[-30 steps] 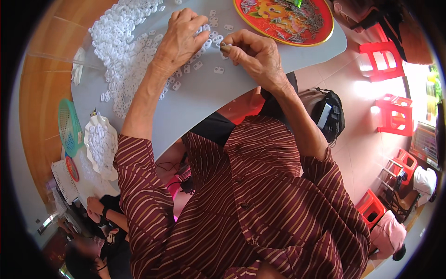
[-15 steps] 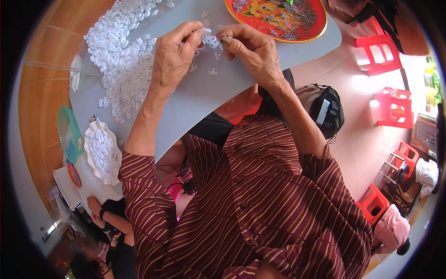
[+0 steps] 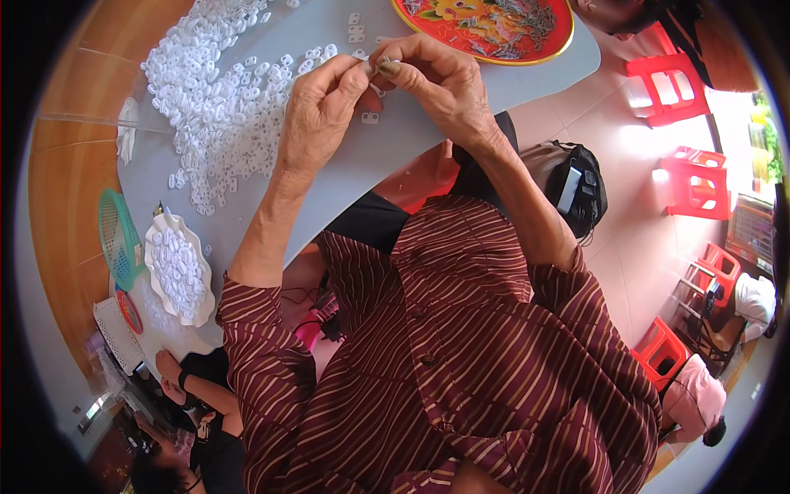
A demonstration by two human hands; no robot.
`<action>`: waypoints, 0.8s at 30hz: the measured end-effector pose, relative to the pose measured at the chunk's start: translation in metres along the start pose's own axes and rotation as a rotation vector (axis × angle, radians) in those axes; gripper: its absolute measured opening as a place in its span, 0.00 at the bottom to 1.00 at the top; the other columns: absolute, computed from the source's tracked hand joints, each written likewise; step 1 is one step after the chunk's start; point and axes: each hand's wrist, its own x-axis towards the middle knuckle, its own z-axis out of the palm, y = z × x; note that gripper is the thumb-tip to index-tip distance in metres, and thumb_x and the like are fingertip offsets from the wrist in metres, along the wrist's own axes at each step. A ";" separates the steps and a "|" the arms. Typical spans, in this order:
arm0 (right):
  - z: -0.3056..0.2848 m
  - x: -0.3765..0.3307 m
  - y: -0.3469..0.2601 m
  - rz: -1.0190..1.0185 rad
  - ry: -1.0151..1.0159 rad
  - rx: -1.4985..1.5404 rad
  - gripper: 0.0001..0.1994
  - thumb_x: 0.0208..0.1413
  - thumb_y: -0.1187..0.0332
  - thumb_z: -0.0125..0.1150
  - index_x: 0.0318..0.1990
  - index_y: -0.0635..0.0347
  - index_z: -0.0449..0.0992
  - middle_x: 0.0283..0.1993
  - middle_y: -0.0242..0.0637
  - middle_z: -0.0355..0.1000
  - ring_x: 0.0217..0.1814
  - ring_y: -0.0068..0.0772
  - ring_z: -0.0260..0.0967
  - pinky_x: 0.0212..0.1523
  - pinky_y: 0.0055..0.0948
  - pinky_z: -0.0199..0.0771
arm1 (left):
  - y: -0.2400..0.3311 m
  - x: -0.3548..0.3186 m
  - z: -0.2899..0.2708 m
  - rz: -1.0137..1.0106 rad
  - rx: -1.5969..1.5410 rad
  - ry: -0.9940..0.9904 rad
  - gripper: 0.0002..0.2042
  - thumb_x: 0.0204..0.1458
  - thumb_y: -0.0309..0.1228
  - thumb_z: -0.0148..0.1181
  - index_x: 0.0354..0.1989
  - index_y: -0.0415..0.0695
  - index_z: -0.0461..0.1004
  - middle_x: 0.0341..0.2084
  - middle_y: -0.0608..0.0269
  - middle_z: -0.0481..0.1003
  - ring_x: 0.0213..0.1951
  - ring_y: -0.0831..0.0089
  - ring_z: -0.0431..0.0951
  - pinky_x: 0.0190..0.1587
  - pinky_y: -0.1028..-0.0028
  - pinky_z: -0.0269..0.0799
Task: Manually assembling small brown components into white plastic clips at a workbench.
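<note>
Above the grey table, my left hand [image 3: 321,115] and my right hand [image 3: 440,82] meet at the fingertips. My left thumb and fingers pinch a small white plastic piece [image 3: 368,69], mostly covered by the fingers. Against it, the right thumb and forefinger are closed; what they hold is too small and hidden to make out. Several flat white two-holed pieces [image 3: 356,30] lie on the table just beyond and beneath the hands. To the left spreads a big heap of white plastic pieces [image 3: 197,90]. Small metal pins [image 3: 527,34] lie on a red flowered tray [image 3: 562,33] at far right.
A white scalloped dish [image 3: 207,288] of white pieces stands at the table's left, beside a green basket [image 3: 115,239]. Another person's arm [image 3: 206,391] rests at lower left. Red stools [image 3: 695,183] and a black bag [image 3: 580,189] are on the floor at right.
My hands have come together: the right fingertips, apart from the left ones before, now touch the white piece. The whole view has shifted slightly.
</note>
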 end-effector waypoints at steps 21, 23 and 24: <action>0.005 -0.003 -0.010 0.110 0.063 -0.069 0.12 0.53 0.76 0.58 0.46 0.66 0.71 0.31 0.32 0.72 0.30 0.16 0.69 0.34 0.17 0.72 | -0.003 0.004 0.010 -0.062 -0.598 0.100 0.10 0.56 0.33 0.52 0.32 0.40 0.74 0.18 0.70 0.71 0.23 0.84 0.66 0.28 0.84 0.60; 0.004 -0.003 -0.009 0.110 0.064 -0.058 0.12 0.53 0.76 0.57 0.46 0.66 0.70 0.31 0.32 0.72 0.30 0.16 0.69 0.34 0.17 0.73 | 0.000 0.003 0.008 -0.054 -0.518 0.087 0.10 0.56 0.33 0.51 0.32 0.39 0.74 0.18 0.69 0.71 0.24 0.83 0.67 0.31 0.82 0.63; 0.004 -0.003 -0.009 0.111 0.064 -0.058 0.12 0.53 0.76 0.57 0.46 0.66 0.70 0.31 0.32 0.72 0.30 0.16 0.69 0.34 0.17 0.73 | -0.001 0.003 0.008 -0.055 -0.519 0.088 0.10 0.56 0.33 0.51 0.32 0.39 0.74 0.18 0.69 0.71 0.24 0.83 0.67 0.31 0.82 0.63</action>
